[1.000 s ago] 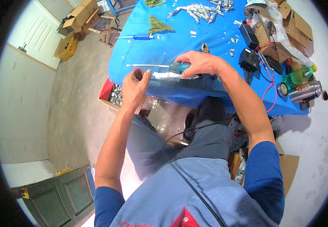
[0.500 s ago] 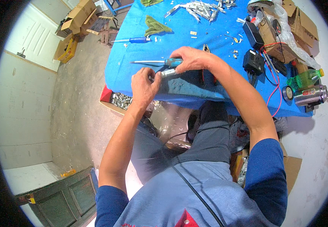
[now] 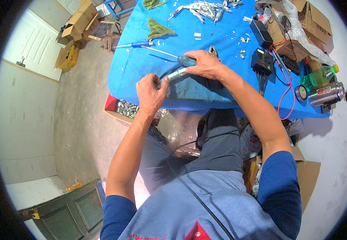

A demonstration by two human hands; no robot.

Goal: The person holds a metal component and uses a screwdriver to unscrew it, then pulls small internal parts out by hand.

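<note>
near the desk (image 3: 141, 76) front edge, the left hand (image 3: 151, 93) and right hand (image 3: 204, 64) each pinch an end of a silver tube (image 3: 176, 74); a teal-handled screwdriver (image 3: 173, 57) lies just beside it.

Shiny metal tube (image 3: 176, 74) on matt blue cloth table cover (image 3: 221, 92).

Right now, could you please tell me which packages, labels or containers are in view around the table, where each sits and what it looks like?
Green plastic bottle: right table edge, lying down, yellow cap.
Metal can: just below the bottle, silver cylinder on its side, red label band.
Open cardboard boxes: top right corner, brown, behind clear plastic wrap.
Cardboard boxes: on the floor, top left, brown, flaps open.
Yellow crate: on the floor below those boxes.
No screens or signs.
</note>
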